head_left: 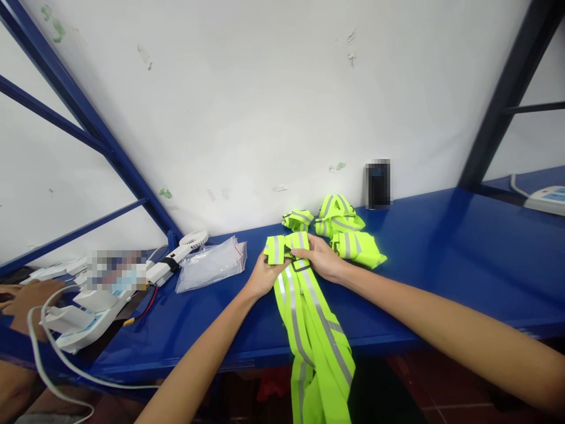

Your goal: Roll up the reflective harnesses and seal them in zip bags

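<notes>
A neon yellow-green reflective vest strap [315,330] with grey stripes lies across the blue table [441,259] and hangs down over its front edge. My left hand [263,275] pinches its folded upper end from the left. My right hand [320,256] holds the same end from the right, fingers on top. Just behind my hands lies a pile of folded vests [342,227] of the same colour.
A stack of clear plastic bags [212,265] lies to the left, beside a small white fan [185,247]. White power strips and cables [83,321] crowd the far left, where another person's hand [26,303] rests. A dark phone [378,184] leans on the wall. Blue rack posts stand either side.
</notes>
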Tool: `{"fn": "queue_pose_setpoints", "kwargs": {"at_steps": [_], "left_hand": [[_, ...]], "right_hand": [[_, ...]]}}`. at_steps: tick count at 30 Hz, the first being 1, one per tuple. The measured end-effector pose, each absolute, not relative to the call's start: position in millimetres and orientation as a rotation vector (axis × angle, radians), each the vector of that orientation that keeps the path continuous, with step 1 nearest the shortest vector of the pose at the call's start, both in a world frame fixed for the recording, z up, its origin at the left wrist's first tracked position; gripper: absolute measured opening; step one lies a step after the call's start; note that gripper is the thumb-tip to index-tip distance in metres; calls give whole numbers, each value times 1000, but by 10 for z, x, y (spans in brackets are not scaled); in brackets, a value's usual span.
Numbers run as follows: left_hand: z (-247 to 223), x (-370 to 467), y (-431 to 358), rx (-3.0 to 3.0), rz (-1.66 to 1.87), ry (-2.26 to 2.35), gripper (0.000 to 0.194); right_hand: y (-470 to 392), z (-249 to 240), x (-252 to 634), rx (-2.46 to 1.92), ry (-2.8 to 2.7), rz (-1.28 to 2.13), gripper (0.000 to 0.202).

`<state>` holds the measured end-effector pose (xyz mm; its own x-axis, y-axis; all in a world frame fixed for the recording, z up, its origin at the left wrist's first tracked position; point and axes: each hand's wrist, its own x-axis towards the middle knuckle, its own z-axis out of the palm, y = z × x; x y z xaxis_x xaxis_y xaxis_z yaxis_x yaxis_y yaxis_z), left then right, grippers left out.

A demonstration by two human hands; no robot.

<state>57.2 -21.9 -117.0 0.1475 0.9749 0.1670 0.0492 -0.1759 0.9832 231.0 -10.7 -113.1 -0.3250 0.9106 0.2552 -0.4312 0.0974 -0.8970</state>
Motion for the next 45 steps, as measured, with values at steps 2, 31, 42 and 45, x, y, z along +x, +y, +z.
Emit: {"fn": "queue_pose_setpoints", "kwargs": {"at_steps": [2, 31, 42, 45], "left_hand": [[-1156, 591, -228, 1358, 1208, 1009, 59], [-1130, 672, -262, 1498, 1137, 982, 66], [-1099, 649, -282, 1238, 1034, 903, 55], [-1081, 645, -292, 1232, 987, 895, 52]], "right_hand": [[-124, -1117, 2289, -544, -1176, 1506, 38], [-57, -1087, 2247, -621, -1098, 1243, 42], [-39, -1015, 2368, -617, -1393, 1074, 31], [-69, -974, 2417, -669, -1534, 920, 33]]}}
